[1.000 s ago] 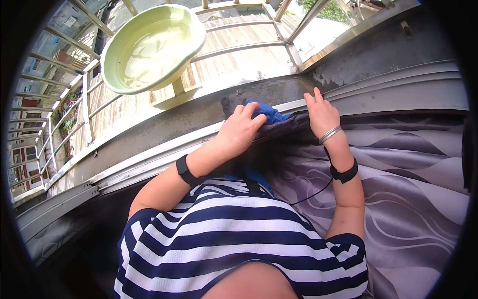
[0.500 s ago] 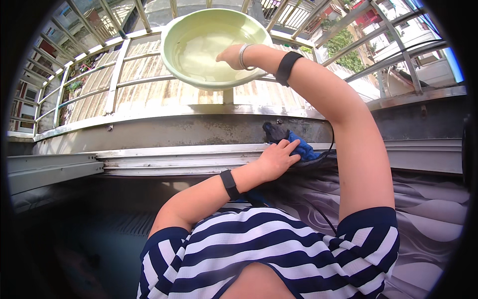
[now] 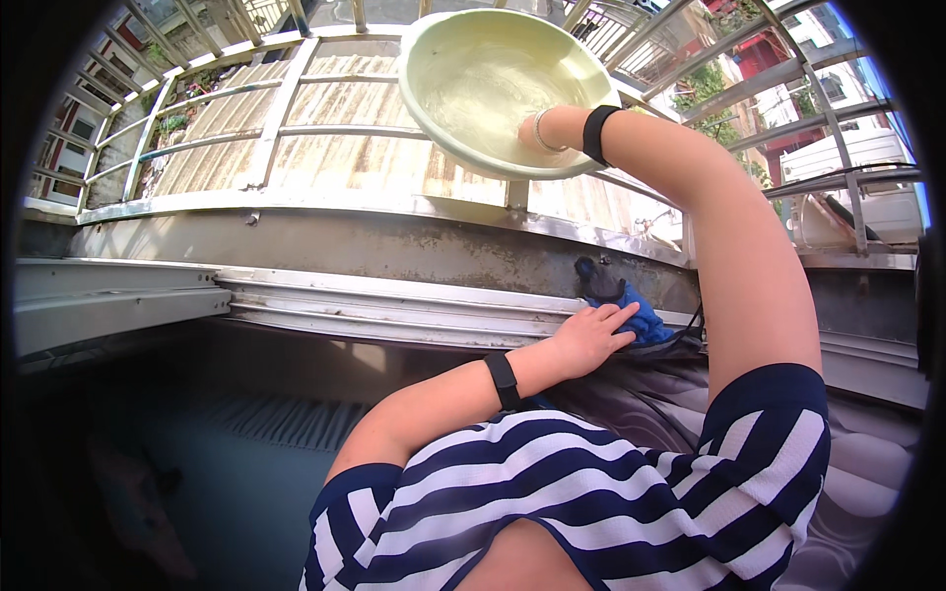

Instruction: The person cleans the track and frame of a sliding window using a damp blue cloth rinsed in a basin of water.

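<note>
A pale green basin (image 3: 439, 128) of rippling water sits out on the metal railing ledge. My right hand (image 3: 540, 132), with a silvery bracelet at the wrist, dips into the water by the basin's near right side; its fingers are hidden below the surface. My left hand (image 3: 593, 340) lies on a bunched blue cloth (image 3: 642, 321) with its fingers stretched out and slightly apart. The cloth rests on the window sill, and a dark, crumpled part (image 3: 597, 280) leans against the low wall beyond the track.
A silvery sliding-window track (image 3: 394, 302) runs across in front of me. Metal bars (image 3: 286, 103) enclose the ledge, with corrugated sheeting beneath. A dark cable (image 3: 698, 320) hangs beside the cloth. Grey wavy-patterned fabric (image 3: 867, 443) is at lower right.
My right hand has sunk deeper into the water, toward the basin's near side, and ripples show. The whole view has shifted, so the scene sits farther right. My left hand remains on the cloth.
</note>
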The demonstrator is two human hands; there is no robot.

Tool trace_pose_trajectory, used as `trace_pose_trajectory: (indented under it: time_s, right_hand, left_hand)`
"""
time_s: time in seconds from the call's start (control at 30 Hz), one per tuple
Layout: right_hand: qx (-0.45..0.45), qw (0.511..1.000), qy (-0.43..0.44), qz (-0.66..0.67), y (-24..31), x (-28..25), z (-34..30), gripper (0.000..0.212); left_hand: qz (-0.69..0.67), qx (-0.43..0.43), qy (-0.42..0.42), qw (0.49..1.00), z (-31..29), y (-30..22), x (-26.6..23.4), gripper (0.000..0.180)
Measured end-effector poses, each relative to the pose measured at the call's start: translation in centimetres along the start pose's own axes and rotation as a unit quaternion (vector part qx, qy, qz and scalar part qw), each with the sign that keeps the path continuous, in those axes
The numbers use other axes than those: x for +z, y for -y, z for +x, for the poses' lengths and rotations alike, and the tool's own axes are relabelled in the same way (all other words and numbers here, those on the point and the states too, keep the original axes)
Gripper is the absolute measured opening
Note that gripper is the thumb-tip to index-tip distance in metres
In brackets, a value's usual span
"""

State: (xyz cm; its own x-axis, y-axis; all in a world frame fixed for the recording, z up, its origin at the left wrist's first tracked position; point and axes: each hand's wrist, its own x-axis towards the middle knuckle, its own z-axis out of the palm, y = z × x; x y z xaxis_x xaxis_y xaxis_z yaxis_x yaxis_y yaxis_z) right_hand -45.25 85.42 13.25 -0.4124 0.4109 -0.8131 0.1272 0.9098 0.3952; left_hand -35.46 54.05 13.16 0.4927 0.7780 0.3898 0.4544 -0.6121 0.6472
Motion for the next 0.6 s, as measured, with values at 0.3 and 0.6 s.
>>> trace_pose_trajectory:
  time_s: [0.3, 0.6]
  right_hand:
    - [0.047, 0.998, -0.037, -0.004, -2.6, -1.2, -4.6, 0.023]
    - [0.029, 0.738, -0.637, 0.222, -3.0, 3.0, -23.7, 0.014]
  left_hand:
    - [0.011, -0.003, 0.011, 1.000, -0.1, 0.0, 0.2, 0.038]
    - [0.044, 0.000, 0.047, 0.998, 0.7, 0.0, -0.7, 0.044]
